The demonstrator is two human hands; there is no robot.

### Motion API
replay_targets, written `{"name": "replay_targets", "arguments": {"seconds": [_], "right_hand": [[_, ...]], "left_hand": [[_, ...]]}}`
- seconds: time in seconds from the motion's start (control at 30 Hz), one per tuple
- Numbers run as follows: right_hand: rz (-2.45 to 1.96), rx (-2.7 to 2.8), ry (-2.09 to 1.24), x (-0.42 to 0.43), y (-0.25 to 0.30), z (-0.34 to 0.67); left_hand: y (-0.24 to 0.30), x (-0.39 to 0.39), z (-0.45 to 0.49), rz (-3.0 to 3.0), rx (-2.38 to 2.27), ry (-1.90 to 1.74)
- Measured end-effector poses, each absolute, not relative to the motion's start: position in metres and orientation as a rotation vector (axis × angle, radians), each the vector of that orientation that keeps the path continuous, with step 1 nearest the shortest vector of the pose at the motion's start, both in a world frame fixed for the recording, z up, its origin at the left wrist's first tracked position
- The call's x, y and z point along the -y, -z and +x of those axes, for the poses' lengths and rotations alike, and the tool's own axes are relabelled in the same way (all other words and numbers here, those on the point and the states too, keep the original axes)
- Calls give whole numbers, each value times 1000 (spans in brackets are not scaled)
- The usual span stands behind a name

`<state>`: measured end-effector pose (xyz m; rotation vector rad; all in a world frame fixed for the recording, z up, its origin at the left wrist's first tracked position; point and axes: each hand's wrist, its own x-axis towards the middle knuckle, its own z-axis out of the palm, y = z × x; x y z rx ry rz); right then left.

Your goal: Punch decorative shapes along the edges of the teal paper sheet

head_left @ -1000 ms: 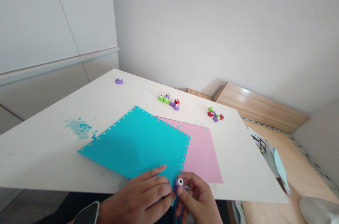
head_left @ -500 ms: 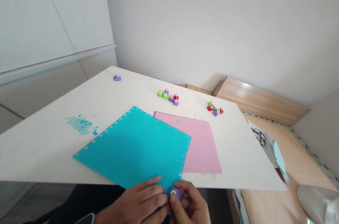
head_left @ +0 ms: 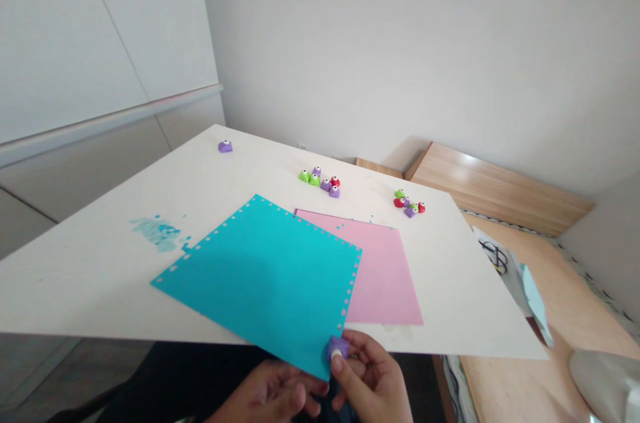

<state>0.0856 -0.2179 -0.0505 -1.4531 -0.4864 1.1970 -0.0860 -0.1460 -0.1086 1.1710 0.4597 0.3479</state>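
A turquoise sheet of paper point(head_left: 265, 276), with small shapes punched along several edges, lies at an angle, its near corner hanging past the table edge. My right hand point(head_left: 375, 376) grips a small purple craft punch point(head_left: 338, 347) set on the sheet's right edge near that corner, thumb on its white button. My left hand point(head_left: 273, 393) is just below the corner, palm turned up and fingers loosely apart, the fingertips partly under the paper. Beneath the turquoise sheet lies a pink sheet point(head_left: 385, 276), showing on the right.
On the white table point(head_left: 465, 303) are a middle group of green, purple and red punches point(head_left: 315, 179), a similar right-hand group point(head_left: 411, 207), and a lone purple punch point(head_left: 225, 147) far left. Turquoise paper bits point(head_left: 157, 233) lie scattered at left. A wooden surface point(head_left: 565, 303) adjoins at right.
My left hand has come off the top of the turquoise sheet and turned palm up beneath its near corner. The punch in my right hand has shifted slightly up and right.
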Motion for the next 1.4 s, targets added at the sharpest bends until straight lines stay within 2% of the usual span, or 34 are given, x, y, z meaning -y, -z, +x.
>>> {"name": "replay_targets", "arguments": {"seconds": [0.2, 0.57, 0.73, 1.4], "right_hand": [[-1456, 504, -1226, 217, 51, 85], [-1367, 522, -1346, 214, 48, 90], [-1300, 572, -1440, 211, 46, 94], [-1290, 545, -1355, 208, 40, 88]], "left_hand": [[88, 141, -64, 1094, -726, -344], [68, 137, -65, 1137, -663, -378], [70, 138, -66, 1146, -678, -358], [75, 138, -63, 1146, -718, -359]]}}
